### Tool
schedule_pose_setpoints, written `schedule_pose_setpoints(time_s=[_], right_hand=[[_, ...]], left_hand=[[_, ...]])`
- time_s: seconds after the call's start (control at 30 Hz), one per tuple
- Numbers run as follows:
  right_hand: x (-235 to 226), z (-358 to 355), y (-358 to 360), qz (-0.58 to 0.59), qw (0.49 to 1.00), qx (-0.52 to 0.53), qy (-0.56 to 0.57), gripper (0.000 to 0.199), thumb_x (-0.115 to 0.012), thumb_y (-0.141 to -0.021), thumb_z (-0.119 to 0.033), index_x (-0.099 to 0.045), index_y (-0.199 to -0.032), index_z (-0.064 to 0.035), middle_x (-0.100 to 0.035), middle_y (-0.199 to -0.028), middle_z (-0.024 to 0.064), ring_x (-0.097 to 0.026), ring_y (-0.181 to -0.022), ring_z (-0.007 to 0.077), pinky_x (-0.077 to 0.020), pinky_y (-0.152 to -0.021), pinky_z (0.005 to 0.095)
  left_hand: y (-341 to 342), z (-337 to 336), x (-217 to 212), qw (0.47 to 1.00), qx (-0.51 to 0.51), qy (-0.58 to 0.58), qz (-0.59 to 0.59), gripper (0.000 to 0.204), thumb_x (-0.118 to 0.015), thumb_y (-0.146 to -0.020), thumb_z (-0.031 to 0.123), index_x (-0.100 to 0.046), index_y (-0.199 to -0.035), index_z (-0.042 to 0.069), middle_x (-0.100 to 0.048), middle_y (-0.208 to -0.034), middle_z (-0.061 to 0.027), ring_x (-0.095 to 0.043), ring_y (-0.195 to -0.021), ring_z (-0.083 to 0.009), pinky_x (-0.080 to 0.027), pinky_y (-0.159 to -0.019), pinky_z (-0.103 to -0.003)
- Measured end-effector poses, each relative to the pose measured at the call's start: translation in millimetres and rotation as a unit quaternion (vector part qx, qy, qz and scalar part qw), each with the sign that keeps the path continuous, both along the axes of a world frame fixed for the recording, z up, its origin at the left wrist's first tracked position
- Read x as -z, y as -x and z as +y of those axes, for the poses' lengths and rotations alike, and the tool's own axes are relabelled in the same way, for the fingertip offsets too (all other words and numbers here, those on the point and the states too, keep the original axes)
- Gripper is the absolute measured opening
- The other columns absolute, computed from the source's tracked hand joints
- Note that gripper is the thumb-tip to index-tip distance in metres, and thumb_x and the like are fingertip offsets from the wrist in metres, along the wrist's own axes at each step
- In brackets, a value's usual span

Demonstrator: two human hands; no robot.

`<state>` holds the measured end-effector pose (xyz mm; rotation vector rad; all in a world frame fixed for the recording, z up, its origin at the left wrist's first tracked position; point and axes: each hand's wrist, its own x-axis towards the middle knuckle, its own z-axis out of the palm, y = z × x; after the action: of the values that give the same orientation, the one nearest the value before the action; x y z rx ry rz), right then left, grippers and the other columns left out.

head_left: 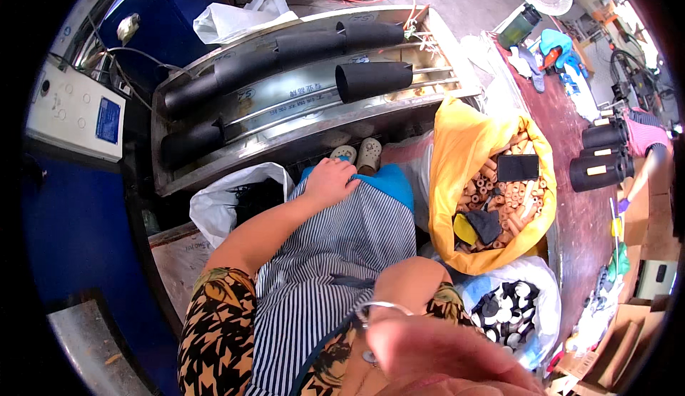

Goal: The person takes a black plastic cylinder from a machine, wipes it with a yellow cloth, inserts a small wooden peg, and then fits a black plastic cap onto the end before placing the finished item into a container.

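My left hand point(334, 182) rests on my lap, on the striped apron point(342, 232), with its fingers lying loosely over the cloth and nothing held in them. My right hand point(435, 349) is raised close to the camera, large and blurred, with a bracelet at the wrist. Its fingers run out of the picture at the lower edge. Beyond my knees is a long metal trough point(285, 114) with rods in it. Black tubular sleeves point(246, 61) line its far rod, and a separate black sleeve point(378, 80) sits on the near rods.
At my right stands a yellow sack point(449, 160) of small tan tubes, with a phone point(518, 168) and a dark glove point(484, 226) on top. A white bag point(546, 303) holds black and white pieces. Another person point(646, 135) works beyond the red table point(564, 210). A blue machine point(78, 232) is left.
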<state>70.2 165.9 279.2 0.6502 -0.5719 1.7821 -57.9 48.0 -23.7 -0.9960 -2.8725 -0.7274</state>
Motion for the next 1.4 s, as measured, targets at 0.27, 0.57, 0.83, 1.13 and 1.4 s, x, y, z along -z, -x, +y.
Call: schedule_pose_setpoints(time_s=[0.27,0.57,0.83,1.13,1.4], right_hand=[[-21,-71,-42,-0.171,0.923,-0.120,0.323,0.022,-0.052,-0.096,-0.012,-0.053,-0.074,-0.0182,-0.051,-0.069,-0.0053,-0.051,-0.077,0.0014,-0.0413,-0.076,0.0175],[14,-64,-10,-0.101,0.987,-0.112,0.049,0.004,-0.056,-0.093,-0.011,-0.054,-0.090,-0.0117,-0.054,-0.080,0.0004,-0.053,-0.083,0.0089,-0.0395,-0.080,0.0256],[11,-68,-2,-0.078,0.988,-0.129,0.032,0.005,-0.059,-0.090,-0.008,-0.054,-0.090,-0.0094,-0.054,-0.079,0.0017,-0.054,-0.078,0.0101,-0.0400,-0.073,0.0240],[14,-63,14,-0.051,0.992,-0.115,0.029,0.010,-0.062,-0.086,-0.006,-0.053,-0.091,-0.0067,-0.054,-0.077,0.0032,-0.054,-0.073,0.0114,-0.0405,-0.066,0.0222],[10,-57,19,-0.006,0.994,-0.081,0.074,0.015,-0.065,-0.083,-0.003,-0.053,-0.092,-0.0044,-0.054,-0.076,0.0045,-0.055,-0.068,0.0126,-0.0409,-0.060,0.0207]], left_hand=[[4,-5,6,1.000,0.000,0.009,0.000,0.025,-0.061,-0.086,0.034,-0.064,-0.092,0.009,-0.063,-0.088,-0.0062,-0.061,-0.091,-0.0249,-0.044,-0.084,-0.039],[5,3,12,1.000,0.004,-0.001,-0.026,0.027,-0.055,-0.089,0.033,-0.064,-0.095,0.009,-0.065,-0.098,-0.0066,-0.060,-0.099,-0.0253,-0.043,-0.089,-0.040],[8,-6,10,0.999,-0.028,-0.019,-0.014,0.025,-0.057,-0.088,0.032,-0.063,-0.092,0.008,-0.064,-0.095,-0.0072,-0.060,-0.096,-0.0261,-0.043,-0.087,-0.040],[7,2,17,0.999,-0.023,-0.025,0.003,0.023,-0.060,-0.086,0.031,-0.063,-0.087,0.009,-0.063,-0.091,-0.0065,-0.060,-0.093,-0.0259,-0.044,-0.085,-0.038],[2,7,15,1.000,-0.012,-0.006,0.011,0.023,-0.059,-0.087,0.032,-0.063,-0.089,0.009,-0.062,-0.089,-0.0062,-0.060,-0.092,-0.0256,-0.044,-0.085,-0.039]])
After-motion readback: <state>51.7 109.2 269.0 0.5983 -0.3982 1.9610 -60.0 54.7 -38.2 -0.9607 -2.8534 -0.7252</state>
